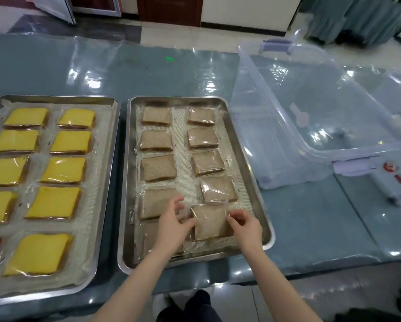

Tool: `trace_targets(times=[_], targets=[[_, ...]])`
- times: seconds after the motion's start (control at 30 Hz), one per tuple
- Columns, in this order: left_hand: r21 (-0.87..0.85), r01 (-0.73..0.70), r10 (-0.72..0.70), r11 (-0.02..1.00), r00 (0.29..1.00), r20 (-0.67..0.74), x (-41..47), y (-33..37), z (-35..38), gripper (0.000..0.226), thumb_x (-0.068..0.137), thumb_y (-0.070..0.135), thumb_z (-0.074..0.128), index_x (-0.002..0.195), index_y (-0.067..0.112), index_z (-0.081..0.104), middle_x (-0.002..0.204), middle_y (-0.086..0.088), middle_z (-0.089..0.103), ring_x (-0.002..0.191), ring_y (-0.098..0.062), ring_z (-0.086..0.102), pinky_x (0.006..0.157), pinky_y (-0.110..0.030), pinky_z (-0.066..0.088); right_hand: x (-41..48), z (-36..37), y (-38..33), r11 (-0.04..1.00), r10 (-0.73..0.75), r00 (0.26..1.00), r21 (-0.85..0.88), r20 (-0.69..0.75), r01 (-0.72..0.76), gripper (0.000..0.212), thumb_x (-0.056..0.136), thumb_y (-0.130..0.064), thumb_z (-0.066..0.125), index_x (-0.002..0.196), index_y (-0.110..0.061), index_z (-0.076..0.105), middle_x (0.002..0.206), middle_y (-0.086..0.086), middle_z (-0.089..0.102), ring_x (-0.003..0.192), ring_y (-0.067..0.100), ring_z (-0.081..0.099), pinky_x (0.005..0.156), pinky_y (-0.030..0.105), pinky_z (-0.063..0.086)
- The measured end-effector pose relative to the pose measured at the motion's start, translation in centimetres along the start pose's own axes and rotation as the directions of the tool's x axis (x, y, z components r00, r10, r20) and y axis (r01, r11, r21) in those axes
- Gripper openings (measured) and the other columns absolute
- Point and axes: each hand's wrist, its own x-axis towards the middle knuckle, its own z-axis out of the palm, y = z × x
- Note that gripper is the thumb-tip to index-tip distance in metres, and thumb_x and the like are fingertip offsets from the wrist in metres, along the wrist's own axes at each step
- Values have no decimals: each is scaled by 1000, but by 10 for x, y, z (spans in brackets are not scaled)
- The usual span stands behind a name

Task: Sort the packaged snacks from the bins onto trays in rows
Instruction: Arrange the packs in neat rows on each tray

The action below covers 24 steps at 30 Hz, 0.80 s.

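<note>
Both hands, left hand (174, 219) and right hand (246, 225), pinch the last brown snack (210, 223) by its wrapper at the tray's (263, 206) near right corner. Next: lay it square, release.

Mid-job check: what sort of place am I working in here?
Probably a bakery or food-packing room, not certain. A steel tray of wrapped yellow slices and another tray of wrapped brown slices in rows sit on a plastic-sheeted table beside a clear plastic bin.
</note>
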Motion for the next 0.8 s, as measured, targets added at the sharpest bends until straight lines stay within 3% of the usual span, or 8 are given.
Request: trace_targets(times=[0.1,0.27,0.43,0.53,0.6,0.67,0.73,0.8], targets=[[139,-49,60,989,995,-81,-5,-12,27,61,74,16,81,121,32,47,107,10,53,94,-3,58,81,-19,49,4,-10,10,996,22,998,-86,-57,-27,14,85,-10,69,88,-24,67,82,-11,68,84,10,64,75,21,43],[369,-86,67,926,996,64,-6,-19,47,72,79,20,76,142,15,41,131,-2,52,118,-17,53,104,-32,44,13,-22,20,952,45,998,-305,36,-32,25,91,-16,61,116,-18,61,106,-1,68,92,14,60,76,21,41],[461,-129,151,878,989,-11,-2,-8,47,58,84,15,69,138,17,48,135,-2,52,122,-14,49,97,-9,25,29,-24,7,962,-89,992,-252,84,108,50,89,-19,64,136,-16,48,128,4,55,107,20,59,95,31,47],[426,-63,97,903,994,-59,10,5,52,62,89,16,63,145,15,38,144,-3,45,130,-19,43,109,-24,31,47,-19,-5,965,-130,979,-209,157,161,60,85,-17,69,139,-15,43,131,4,50,115,21,54,98,28,43],[413,-33,49,910,998,-28,17,12,57,66,89,13,61,148,15,31,144,-3,43,132,-21,43,110,-31,35,60,-14,-10,952,-115,969,-253,217,170,61,83,-13,68,139,-13,43,131,8,51,118,25,52,102,36,43],[421,-56,56,905,998,13,19,13,64,67,87,7,60,147,18,33,138,2,48,122,-12,48,100,-19,39,65,-12,-11,962,-104,963,-222,249,161,60,84,-9,66,139,-14,43,133,6,52,121,24,52,105,39,43],[427,-75,85,901,996,-6,17,10,67,70,84,1,62,145,23,35,138,7,48,112,2,44,87,0,32,65,-10,-10,964,-152,951,-171,270,202,63,86,-7,65,143,-16,40,137,-1,49,127,16,47,109,35,39],[427,-74,109,901,992,-58,15,7,66,72,83,-2,63,144,26,38,140,10,46,118,3,41,90,3,26,63,-8,-7,955,-201,942,-162,268,250,64,86,-7,67,144,-17,40,137,-6,49,128,12,45,110,28,36]])
